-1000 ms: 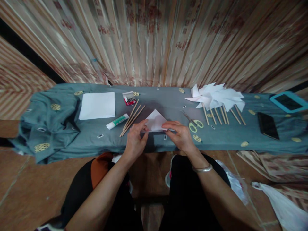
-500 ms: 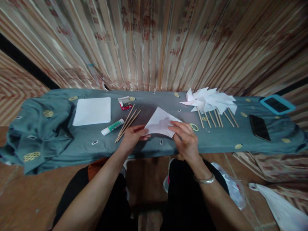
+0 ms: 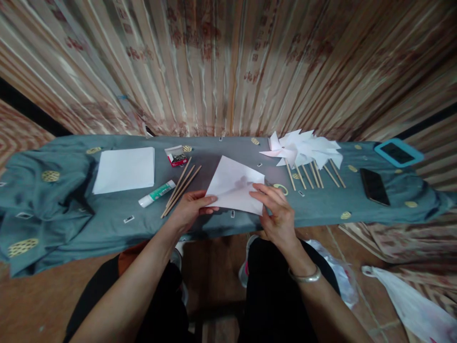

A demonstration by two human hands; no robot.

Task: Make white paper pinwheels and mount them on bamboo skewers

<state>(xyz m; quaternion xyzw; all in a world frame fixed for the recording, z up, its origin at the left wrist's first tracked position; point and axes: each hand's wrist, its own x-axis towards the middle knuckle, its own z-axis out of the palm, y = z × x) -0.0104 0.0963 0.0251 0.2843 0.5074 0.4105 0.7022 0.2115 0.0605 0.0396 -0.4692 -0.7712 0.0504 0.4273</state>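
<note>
A white sheet of paper (image 3: 232, 183) is held over the front middle of the cloth-covered table. My left hand (image 3: 194, 206) pinches its left corner, thumb on top and fingers beneath. At the sheet's right edge, my right hand (image 3: 276, 209) grips it with the fingers on top; the thumb is hidden. Just left of my left hand lie several thin wooden sticks (image 3: 181, 188) and a glue stick (image 3: 157, 193). Scissors with pale green handles (image 3: 280, 188) lie partly covered behind my right hand.
A stack of white paper (image 3: 124, 169) lies at the left. Beside it stands an open small red box (image 3: 176, 156). White paper pinwheels (image 3: 303, 147) on sticks lie at the right, then a black phone (image 3: 374, 186) and a blue-framed device (image 3: 399, 152). A curtain (image 3: 214, 71) hangs behind the table.
The paper now lies flatter and shows more of its face; its near edge has gone from curved to nearly straight. The whole view has shifted slightly. Both hands keep hold of the sheet.
</note>
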